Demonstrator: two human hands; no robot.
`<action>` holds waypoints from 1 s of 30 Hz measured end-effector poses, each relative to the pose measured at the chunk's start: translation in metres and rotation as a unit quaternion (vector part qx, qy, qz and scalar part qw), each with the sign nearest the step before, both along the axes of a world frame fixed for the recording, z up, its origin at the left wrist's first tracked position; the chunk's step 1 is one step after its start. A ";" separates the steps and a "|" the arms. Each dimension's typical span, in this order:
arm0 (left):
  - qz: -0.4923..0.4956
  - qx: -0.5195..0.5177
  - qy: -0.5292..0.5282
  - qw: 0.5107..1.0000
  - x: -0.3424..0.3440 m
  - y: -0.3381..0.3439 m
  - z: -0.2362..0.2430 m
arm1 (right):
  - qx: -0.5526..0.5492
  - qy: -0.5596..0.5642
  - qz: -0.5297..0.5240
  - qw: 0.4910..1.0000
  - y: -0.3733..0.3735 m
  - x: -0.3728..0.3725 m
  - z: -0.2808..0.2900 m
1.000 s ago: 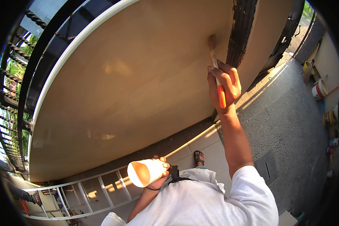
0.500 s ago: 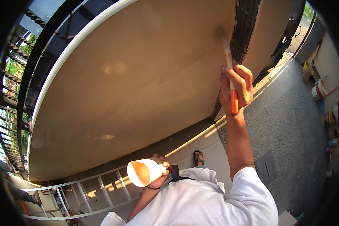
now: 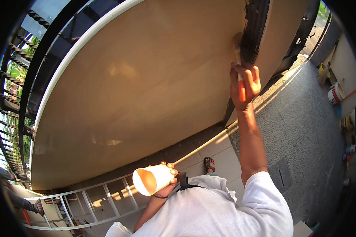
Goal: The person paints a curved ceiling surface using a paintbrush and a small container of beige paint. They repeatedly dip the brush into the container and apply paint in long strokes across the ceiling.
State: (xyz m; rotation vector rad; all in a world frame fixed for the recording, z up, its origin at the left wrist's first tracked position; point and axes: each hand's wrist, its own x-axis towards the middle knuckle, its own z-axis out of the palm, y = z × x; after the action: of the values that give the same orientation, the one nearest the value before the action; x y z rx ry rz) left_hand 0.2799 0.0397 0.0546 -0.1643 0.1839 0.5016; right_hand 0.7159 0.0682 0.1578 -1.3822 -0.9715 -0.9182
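My right hand [image 3: 250,83] is closed round a paintbrush [image 3: 241,91] with a pale handle and an orange end. The bristles, slightly blurred, lie against a broad glossy tan panel [image 3: 146,79], close beside a black upright strip [image 3: 255,33]. Lower down, my left hand [image 3: 170,185] is wrapped round a white cup [image 3: 163,177], which is tilted so that its mouth shows. Sunlight falls on the cup, and its inside looks orange-tan; whether that is paint or shadow I cannot tell.
An aluminium ladder [image 3: 110,199] stands at the lower left, with another person's sandalled foot [image 3: 39,207] on it. Black railings [image 3: 12,98] edge the far left. Buckets [image 3: 336,94] and tins line the right wall, beyond pebbled paving [image 3: 304,130].
My right hand has shifted a little up and left, and the brush's bristles have moved right, closer to the black strip. The left hand and cup have hardly moved.
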 end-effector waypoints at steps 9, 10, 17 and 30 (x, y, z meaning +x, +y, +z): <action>0.011 0.008 0.008 1.000 -0.005 -0.008 -0.008 | -0.002 -0.040 0.213 0.976 0.045 -0.154 0.003; 0.013 0.010 0.005 1.000 -0.005 -0.009 -0.006 | -0.024 -0.055 0.279 0.959 0.040 -0.169 0.006; 0.037 0.003 0.002 0.999 -0.023 -0.018 -0.010 | 0.006 0.117 0.381 0.917 0.028 -0.123 0.005; 0.065 0.010 -0.007 0.998 -0.116 -0.023 -0.010 | 0.001 0.011 0.047 0.999 0.068 -0.194 -0.022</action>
State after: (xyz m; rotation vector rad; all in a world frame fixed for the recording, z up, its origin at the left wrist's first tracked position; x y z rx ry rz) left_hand 0.1642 0.0167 0.0443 -0.1601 0.1550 0.6319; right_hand 0.5221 0.1362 0.1359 -1.3308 -1.0101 -0.8319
